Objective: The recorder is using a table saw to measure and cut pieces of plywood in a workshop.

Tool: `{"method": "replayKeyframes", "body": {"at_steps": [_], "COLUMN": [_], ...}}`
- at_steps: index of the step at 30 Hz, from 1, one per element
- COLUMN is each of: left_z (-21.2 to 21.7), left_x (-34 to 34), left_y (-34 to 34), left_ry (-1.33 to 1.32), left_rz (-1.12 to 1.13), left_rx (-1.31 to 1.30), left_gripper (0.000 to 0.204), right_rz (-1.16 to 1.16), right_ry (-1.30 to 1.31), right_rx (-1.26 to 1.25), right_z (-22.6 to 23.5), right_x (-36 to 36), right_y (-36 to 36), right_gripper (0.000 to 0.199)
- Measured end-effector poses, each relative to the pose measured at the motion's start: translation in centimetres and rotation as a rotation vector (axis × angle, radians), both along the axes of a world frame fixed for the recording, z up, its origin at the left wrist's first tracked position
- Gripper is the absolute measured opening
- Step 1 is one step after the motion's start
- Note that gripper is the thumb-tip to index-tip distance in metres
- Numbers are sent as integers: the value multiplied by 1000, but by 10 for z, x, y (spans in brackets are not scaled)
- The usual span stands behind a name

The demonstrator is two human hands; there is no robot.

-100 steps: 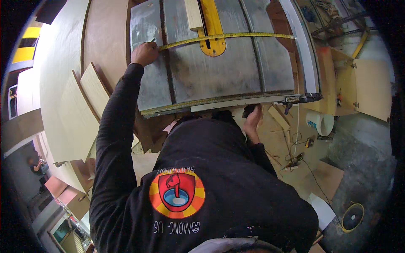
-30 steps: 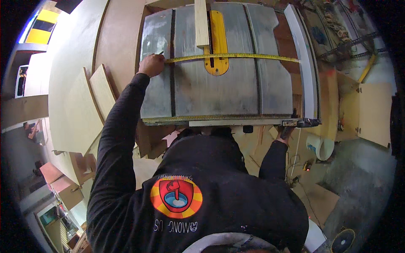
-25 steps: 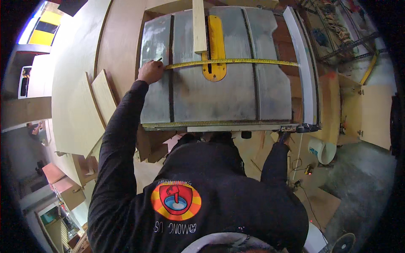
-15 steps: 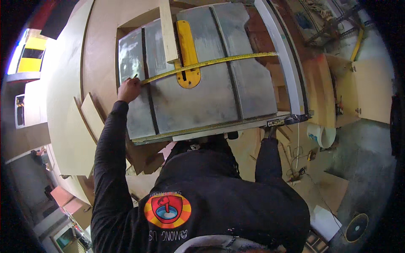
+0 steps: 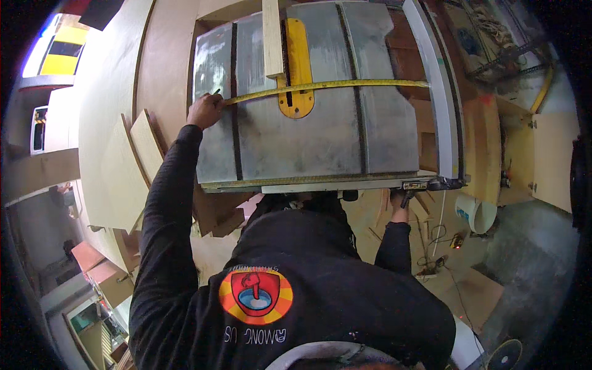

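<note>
My left hand (image 5: 205, 111) is closed at the left of a grey metal saw table (image 5: 296, 145). It grips one end of a yellow tape measure (image 5: 339, 84); whether the case is inside the fist is hidden. A thin dark stick, perhaps a pencil, pokes out above the fingers. The blade runs rightward over the yellow throat plate (image 5: 300, 58) to the long grey fence (image 5: 445, 105). Below the table's front rail, my right hand (image 5: 398, 208) is closed at the black lever (image 5: 407, 198) of the fence, its fingers partly hidden.
A pale wooden strip (image 5: 272, 37) lies beside the throat plate, its near end close to the tape. Wooden panels (image 5: 102, 129) and narrow boards (image 5: 147, 145) stand at the left. Right of the fence are an open wooden cabinet (image 5: 552, 157) and a white bucket (image 5: 482, 213).
The view has shifted, so the table appears farther right and slightly higher. My left hand still holds the tape at the left, and the tape still reaches the fence. More of my right hand shows.
</note>
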State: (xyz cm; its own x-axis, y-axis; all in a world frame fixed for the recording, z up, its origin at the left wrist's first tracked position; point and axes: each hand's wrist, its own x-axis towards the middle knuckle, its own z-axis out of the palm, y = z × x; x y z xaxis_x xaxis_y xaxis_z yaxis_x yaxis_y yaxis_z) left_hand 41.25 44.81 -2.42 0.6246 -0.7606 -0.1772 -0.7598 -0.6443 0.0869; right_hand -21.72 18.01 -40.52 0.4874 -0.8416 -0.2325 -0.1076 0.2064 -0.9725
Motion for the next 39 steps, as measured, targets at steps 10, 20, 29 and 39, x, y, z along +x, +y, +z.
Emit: {"method": "replayKeyframes", "body": {"at_steps": [10,20,29,39], "left_z": [-5,-1,-10,-5], "left_x": [2,3,11,5], "left_y": [4,-3,3,0], "left_ry": [-25,1,4,13], "left_rz": [-20,70,41,64], "left_rx": [-81,69,57,44], "left_gripper": [23,27,26,26], "right_rz": [-10,-55,-105,-163], "right_ry": [-29,-49,-74,-103], "right_rx": [62,116,164,217], "right_z": [9,22,35,46], "right_x": [1,9,9,16], "right_y": [-5,-6,0,-1], "right_gripper": [48,48,48,49]}}
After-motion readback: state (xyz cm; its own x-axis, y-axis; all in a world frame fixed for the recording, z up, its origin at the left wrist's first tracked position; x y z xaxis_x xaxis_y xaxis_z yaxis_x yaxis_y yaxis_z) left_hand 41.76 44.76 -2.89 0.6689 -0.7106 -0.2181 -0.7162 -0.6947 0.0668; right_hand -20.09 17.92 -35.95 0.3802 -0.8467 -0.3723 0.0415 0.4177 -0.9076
